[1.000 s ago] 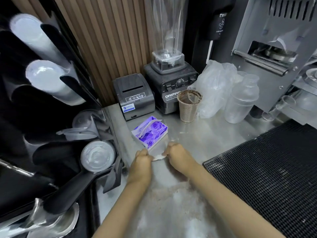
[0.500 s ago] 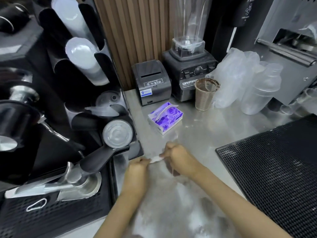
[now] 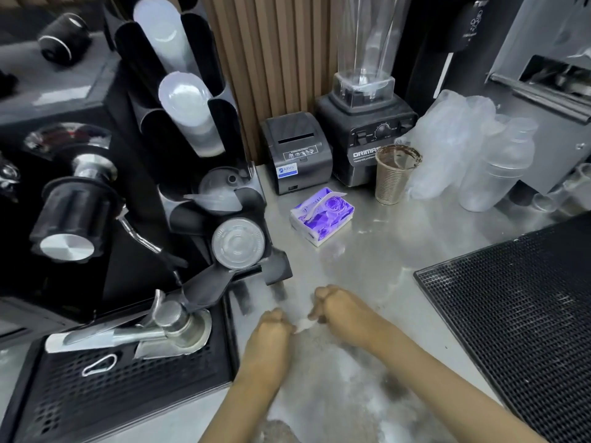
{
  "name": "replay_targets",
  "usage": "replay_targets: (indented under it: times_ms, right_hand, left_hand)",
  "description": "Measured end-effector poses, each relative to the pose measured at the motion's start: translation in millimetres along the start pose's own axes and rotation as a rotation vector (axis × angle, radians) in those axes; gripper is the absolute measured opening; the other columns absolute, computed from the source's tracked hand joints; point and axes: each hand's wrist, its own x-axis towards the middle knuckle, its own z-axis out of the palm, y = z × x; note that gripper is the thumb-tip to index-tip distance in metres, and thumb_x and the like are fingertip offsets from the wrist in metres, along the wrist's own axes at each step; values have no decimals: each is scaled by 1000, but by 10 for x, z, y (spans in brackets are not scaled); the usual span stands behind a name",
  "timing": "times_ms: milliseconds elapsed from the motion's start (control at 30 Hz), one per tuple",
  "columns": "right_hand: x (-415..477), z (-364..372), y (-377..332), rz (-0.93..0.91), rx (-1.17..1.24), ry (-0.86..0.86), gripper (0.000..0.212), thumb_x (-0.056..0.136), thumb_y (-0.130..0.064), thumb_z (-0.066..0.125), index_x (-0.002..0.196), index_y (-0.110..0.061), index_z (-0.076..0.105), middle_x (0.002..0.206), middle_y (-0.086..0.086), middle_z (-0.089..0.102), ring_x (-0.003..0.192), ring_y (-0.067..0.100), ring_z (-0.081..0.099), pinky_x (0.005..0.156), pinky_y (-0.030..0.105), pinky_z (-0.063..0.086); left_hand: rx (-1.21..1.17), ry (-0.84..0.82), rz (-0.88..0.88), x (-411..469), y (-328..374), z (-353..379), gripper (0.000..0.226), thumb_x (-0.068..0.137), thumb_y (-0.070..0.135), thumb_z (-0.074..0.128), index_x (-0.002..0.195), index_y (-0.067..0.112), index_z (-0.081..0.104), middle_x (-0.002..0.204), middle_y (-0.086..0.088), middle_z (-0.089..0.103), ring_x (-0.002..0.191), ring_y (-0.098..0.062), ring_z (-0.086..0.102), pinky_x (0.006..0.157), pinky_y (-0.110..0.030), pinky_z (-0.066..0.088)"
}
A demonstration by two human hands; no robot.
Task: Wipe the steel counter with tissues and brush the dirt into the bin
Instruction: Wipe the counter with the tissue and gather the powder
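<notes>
Head view. Both hands sit close together low over the steel counter point(image 3: 387, 251), with their fingers curled. The left hand point(image 3: 271, 327) and the right hand point(image 3: 339, 306) each pinch one end of a small white tissue point(image 3: 302, 324), so they are joined through it. Only a short strip of the tissue shows in the gap between the knuckles, too little to tell whether it is being folded or pulled open. That strip runs across the body from hand to hand and touches or nearly touches the steel.

The purple tissue pack point(image 3: 321, 215) lies well ahead of the hands, towards the receipt printer point(image 3: 297, 151) and the blender point(image 3: 364, 139). The right hand is the nearer to it. Pale smears cover the counter on the near side of the hands, between the forearms, and a black mat point(image 3: 511, 314) borders it on the right. Wiping probably begins with a pull towards the body. No bin is visible.
</notes>
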Motion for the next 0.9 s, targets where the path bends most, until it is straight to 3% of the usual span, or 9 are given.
replay_targets:
  times_ms: [133,233,300,367,500,633,700,800,900]
  right_hand:
    - [166,-157,-139,-22,-63,65,25,79,3,56,99,-4,69,97,17,56,91,32,55,74,41,51]
    - [490,-140,-293,-21,-59,123,22,80,-13,55,99,-4,63,92,16,55,79,27,52,67,30,46]
    - [539,-68,-339,-14,-66,129,22,82,-16,54,99,-4,62,95,16,53,82,26,52,64,27,42]
    - [432,7,-329,44,42,68,19,82,-6,54,98,-4,66,102,17,56,96,30,55,78,32,45]
    - [-100,117,-106,-19,2,32,8,78,-11,58,75,-15,64,88,7,53,89,23,55,84,39,46]
    - [-450,-188,127,-17,75,106,39,60,12,59,85,-14,76,76,9,63,74,16,59,65,24,46]
    - [-456,-394,282,89,84,201,37,62,14,59,84,-9,76,76,13,65,74,20,62,65,23,47]
    - [-246,-619,633,271,23,373,32,75,10,53,96,-4,73,96,19,66,91,32,64,81,34,51]
    - [-25,-757,995,374,-59,325,31,82,5,50,106,-4,68,108,18,64,102,32,61,87,32,47]
  left_hand:
    - [98,102,-43,147,7,-215,26,82,-8,46,99,1,64,106,-16,58,99,-32,55,83,-34,46]
    - [142,216,-204,493,-124,-319,31,85,-5,42,109,2,60,113,-15,56,104,-33,56,86,-36,45]
    - [153,166,-241,502,-131,-296,30,87,-3,40,112,2,57,116,-15,55,106,-32,55,87,-34,44]
    - [162,137,-218,353,-125,-230,29,86,-5,40,110,1,55,114,-14,53,107,-29,53,87,-32,43]
    - [105,-7,-11,-125,-27,-51,27,85,-5,44,104,4,61,114,-11,52,106,-26,49,84,-26,40]
    - [-79,-177,-7,-48,245,10,5,75,12,50,74,10,55,83,-5,48,80,-23,53,64,-23,38]
    - [-151,-118,-12,235,518,17,18,79,8,52,64,13,43,79,-6,44,81,-31,56,66,-35,41]
    - [-224,-85,-40,724,897,21,14,85,9,44,71,12,44,82,-7,43,82,-33,52,61,-30,33]
    - [-238,-84,45,1120,1124,115,9,69,19,37,65,12,42,80,-11,48,79,-28,48,62,-29,33]
